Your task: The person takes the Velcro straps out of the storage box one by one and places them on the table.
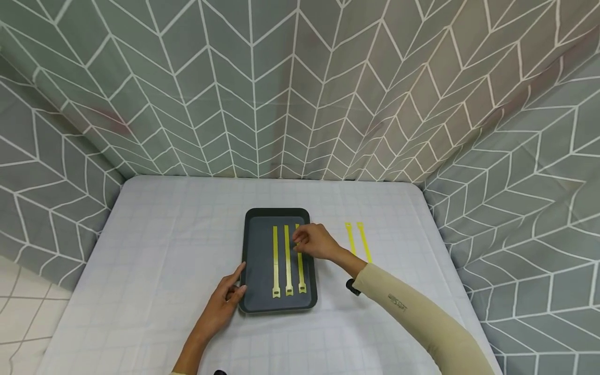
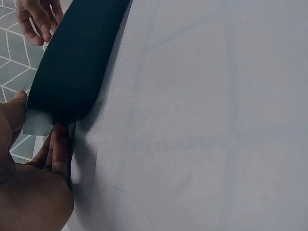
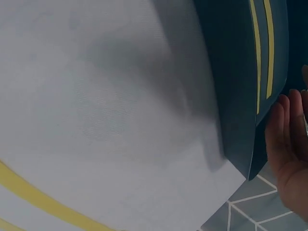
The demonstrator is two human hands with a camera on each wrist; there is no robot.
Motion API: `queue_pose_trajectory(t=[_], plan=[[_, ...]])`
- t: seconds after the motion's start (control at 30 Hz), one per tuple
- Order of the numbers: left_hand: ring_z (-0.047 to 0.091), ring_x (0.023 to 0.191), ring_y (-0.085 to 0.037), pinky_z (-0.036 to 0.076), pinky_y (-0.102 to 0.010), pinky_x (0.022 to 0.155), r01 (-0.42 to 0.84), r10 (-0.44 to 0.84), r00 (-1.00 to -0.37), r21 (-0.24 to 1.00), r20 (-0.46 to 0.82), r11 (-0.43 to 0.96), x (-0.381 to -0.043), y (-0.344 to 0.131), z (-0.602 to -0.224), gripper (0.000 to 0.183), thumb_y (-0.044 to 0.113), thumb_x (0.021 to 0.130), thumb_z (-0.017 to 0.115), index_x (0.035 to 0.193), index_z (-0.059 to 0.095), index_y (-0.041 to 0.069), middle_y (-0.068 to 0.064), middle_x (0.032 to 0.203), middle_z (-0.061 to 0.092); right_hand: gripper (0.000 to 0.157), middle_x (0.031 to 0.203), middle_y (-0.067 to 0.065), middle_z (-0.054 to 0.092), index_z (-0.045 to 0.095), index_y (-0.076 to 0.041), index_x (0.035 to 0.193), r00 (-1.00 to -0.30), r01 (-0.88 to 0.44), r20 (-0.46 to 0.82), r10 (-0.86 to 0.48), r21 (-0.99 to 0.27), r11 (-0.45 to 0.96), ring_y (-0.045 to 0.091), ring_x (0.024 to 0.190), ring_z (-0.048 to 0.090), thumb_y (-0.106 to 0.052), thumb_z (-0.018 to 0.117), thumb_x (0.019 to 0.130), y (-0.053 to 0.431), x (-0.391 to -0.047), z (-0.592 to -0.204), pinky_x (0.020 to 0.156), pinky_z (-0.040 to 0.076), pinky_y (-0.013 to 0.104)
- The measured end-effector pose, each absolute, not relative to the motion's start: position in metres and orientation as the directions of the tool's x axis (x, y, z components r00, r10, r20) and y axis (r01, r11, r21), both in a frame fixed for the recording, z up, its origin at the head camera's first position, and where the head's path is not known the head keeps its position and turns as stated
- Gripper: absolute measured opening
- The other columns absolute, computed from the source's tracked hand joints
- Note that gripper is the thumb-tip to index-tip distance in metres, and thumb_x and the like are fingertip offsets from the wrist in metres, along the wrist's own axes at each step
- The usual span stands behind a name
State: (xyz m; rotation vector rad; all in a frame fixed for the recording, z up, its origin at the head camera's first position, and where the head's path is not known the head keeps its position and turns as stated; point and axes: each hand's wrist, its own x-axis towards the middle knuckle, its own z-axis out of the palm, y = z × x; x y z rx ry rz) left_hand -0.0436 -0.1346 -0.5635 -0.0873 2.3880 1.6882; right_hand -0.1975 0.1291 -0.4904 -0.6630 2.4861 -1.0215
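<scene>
A dark tray (image 1: 257,260) lies on the table with three yellow slotted cable straps (image 1: 275,260) side by side inside it. At its near left side, my left hand (image 1: 220,304) grips the tray, the thumb over the rim and fingers along the outer wall, as the left wrist view (image 2: 43,178) also shows. My right hand (image 1: 317,242) hovers over the tray's right side, across the rightmost strap (image 1: 301,273), its fingers loosely bent. No strap shows between the fingers in the right wrist view, where the hand (image 3: 291,159) is partly cut off.
Two more yellow straps (image 1: 361,229) lie on the table right of the tray, partly hidden by the right forearm. A white cloth (image 1: 178,234) covers the table. Grey patterned curtains (image 1: 276,104) hang behind it and at both sides.
</scene>
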Motion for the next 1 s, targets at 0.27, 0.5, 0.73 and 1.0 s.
queue_pose_trajectory(t=[0.27, 0.5, 0.73, 1.0], plan=[[0.053, 0.095, -0.01, 0.047, -0.026, 0.087, -0.181, 0.062, -0.974, 0.917, -0.216, 0.356, -0.042, -0.134, -0.561, 0.059, 0.02, 0.103, 0.058, 0.157, 0.035, 0.025, -0.012, 0.139, 0.05, 0.024, 0.107, 0.014, 0.073, 0.072, 0.0, 0.109, -0.679, -0.372, -0.243, -0.693, -0.7, 0.61, 0.028, 0.098, 0.068, -0.002, 0.078, 0.085, 0.117, -0.203, -0.495, 0.082, 0.053, 0.026], [0.052, 0.094, -0.009, 0.046, -0.024, 0.086, -0.166, 0.065, -0.978, 0.927, -0.199, 0.337, -0.039, -0.135, -0.562, 0.059, 0.023, 0.102, 0.059, 0.157, 0.037, 0.026, -0.011, 0.138, 0.051, 0.024, 0.107, 0.011, 0.074, 0.073, -0.001, 0.106, -0.6, -0.487, -0.238, -0.763, -0.649, 0.585, 0.025, 0.099, 0.069, -0.005, 0.081, 0.084, 0.108, -0.209, -0.505, 0.085, 0.053, 0.025], [0.053, 0.093, -0.009, 0.046, -0.024, 0.085, -0.154, 0.072, -0.98, 0.933, -0.186, 0.325, -0.04, -0.136, -0.564, 0.058, 0.021, 0.102, 0.06, 0.156, 0.038, 0.023, -0.012, 0.138, 0.051, 0.022, 0.105, 0.005, 0.072, 0.073, -0.006, 0.103, -0.536, -0.6, -0.252, -0.806, -0.558, 0.574, 0.02, 0.098, 0.067, -0.008, 0.082, 0.084, 0.095, -0.211, -0.509, 0.086, 0.052, 0.029], [0.053, 0.093, -0.008, 0.046, -0.025, 0.086, -0.135, 0.072, -0.983, 0.933, -0.168, 0.334, -0.04, -0.138, -0.566, 0.058, 0.022, 0.103, 0.059, 0.156, 0.038, 0.022, -0.014, 0.139, 0.05, 0.016, 0.101, -0.001, 0.066, 0.071, -0.012, 0.096, -0.348, -0.781, -0.244, -0.905, -0.458, 0.424, 0.015, 0.101, 0.061, -0.014, 0.081, 0.085, 0.079, -0.219, -0.508, 0.095, 0.047, 0.029]])
